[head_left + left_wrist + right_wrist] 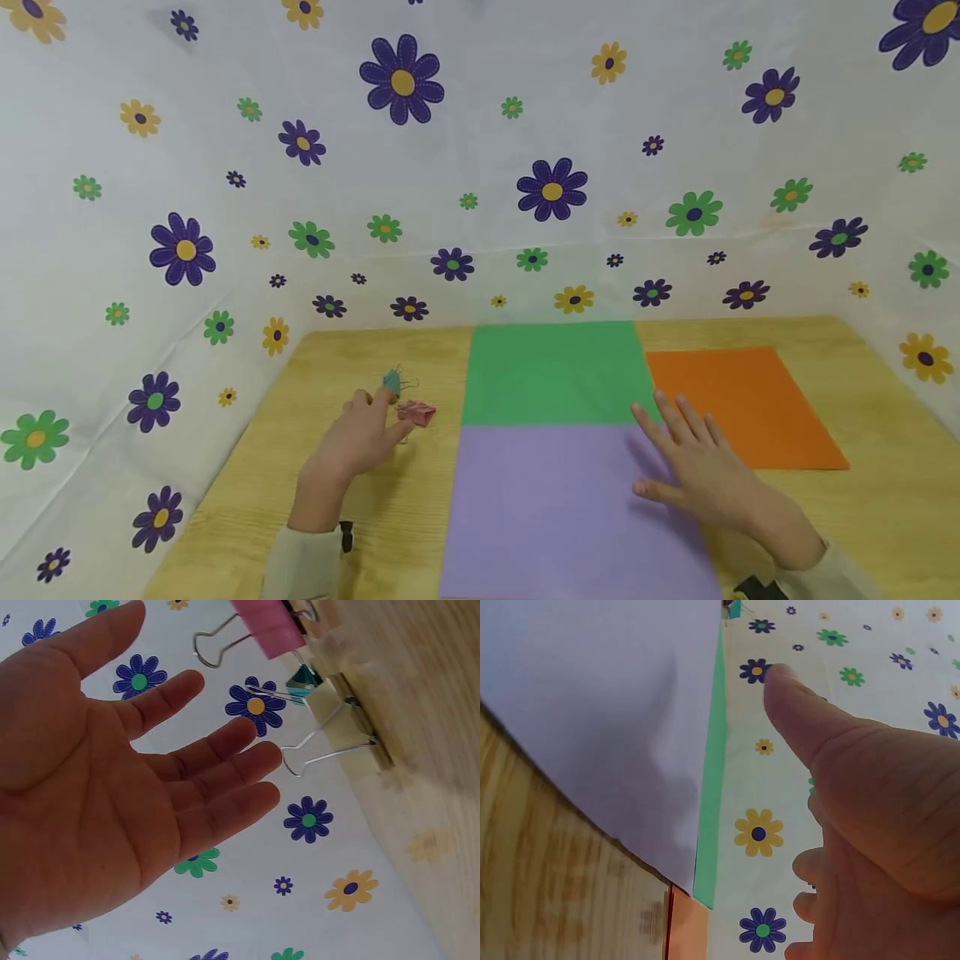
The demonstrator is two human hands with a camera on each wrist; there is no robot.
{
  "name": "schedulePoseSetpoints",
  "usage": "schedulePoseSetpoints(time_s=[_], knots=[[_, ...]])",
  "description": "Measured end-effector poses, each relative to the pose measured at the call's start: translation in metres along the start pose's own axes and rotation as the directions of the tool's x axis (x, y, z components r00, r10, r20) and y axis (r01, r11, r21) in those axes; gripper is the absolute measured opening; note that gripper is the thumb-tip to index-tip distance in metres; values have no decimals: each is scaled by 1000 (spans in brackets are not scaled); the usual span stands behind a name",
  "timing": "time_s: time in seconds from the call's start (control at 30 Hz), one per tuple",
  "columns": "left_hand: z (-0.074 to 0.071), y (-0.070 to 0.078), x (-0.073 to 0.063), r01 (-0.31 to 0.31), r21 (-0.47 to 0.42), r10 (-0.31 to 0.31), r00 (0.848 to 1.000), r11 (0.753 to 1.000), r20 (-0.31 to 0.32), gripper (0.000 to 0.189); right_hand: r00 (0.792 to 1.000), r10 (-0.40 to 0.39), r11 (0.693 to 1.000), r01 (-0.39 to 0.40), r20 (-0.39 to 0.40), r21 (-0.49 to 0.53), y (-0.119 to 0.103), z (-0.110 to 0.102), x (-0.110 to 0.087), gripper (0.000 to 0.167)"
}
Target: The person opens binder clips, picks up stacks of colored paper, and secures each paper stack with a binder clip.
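Note:
My left hand (356, 437) is at the left of the table, fingers spread beside a group of binder clips. A pink binder clip (416, 412) and a teal binder clip (392, 382) show past its fingers in the head view. From the left wrist, a yellow binder clip (345, 720) stands closest to the fingertips, with the pink clip (268, 628) above it and the teal one (302, 681) partly hidden between. No clip is between the fingers. My right hand (708, 479) hovers with spread fingers over the right side of a purple sheet (555, 508), holding nothing.
A green sheet (555, 375) lies behind the purple one on the wooden table (247, 508). To their right is an orange sheet (750, 408). White flower-printed cloth (465, 142) rises at the back and both sides.

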State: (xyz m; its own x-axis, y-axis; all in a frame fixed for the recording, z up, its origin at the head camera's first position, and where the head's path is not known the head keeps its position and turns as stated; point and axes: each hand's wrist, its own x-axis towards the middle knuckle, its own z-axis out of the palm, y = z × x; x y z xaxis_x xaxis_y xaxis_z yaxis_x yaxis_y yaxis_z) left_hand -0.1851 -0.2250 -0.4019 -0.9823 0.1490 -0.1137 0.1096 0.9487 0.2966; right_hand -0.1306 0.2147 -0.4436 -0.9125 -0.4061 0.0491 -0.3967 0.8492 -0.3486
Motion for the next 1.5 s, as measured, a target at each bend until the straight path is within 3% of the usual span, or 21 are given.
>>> schedulePoseSetpoints(time_s=[0.2, 0.33, 0.57, 0.77, 1.1, 1.3, 1.5], knots=[[4, -6, 4, 36, 11, -36, 999, 999, 40, 47, 1000, -15, 1000, 15, 14, -19, 3, 0, -4, 96], [7, -9, 5, 50, 9, -50, 996, 999, 71, 53, 999, -26, 1000, 26, 38, -5, 2, 2, -6, 97], [10, -1, 10, -42, -20, 44, 991, 999, 128, 64, 994, -69, 998, 69, 85, 9, 1, -1, -4, 98], [15, 4, 11, -44, -24, 48, 988, 999, 149, 56, 978, -127, 991, 119, 164, 56, -2, -3, -8, 104], [15, 1, 10, -40, 13, 38, 995, 999, 88, 45, 954, -175, 981, 147, 243, 128, -9, 5, -12, 99], [12, 3, 10, 2, 59, -4, 999, 998, 40, 40, 933, -158, 981, 110, 324, 161, -12, 7, -13, 90], [8, 3, 11, 33, 94, -33, 999, 995, 2, 42, 920, -163, 978, 103, 355, 182, -13, 5, -13, 85]])
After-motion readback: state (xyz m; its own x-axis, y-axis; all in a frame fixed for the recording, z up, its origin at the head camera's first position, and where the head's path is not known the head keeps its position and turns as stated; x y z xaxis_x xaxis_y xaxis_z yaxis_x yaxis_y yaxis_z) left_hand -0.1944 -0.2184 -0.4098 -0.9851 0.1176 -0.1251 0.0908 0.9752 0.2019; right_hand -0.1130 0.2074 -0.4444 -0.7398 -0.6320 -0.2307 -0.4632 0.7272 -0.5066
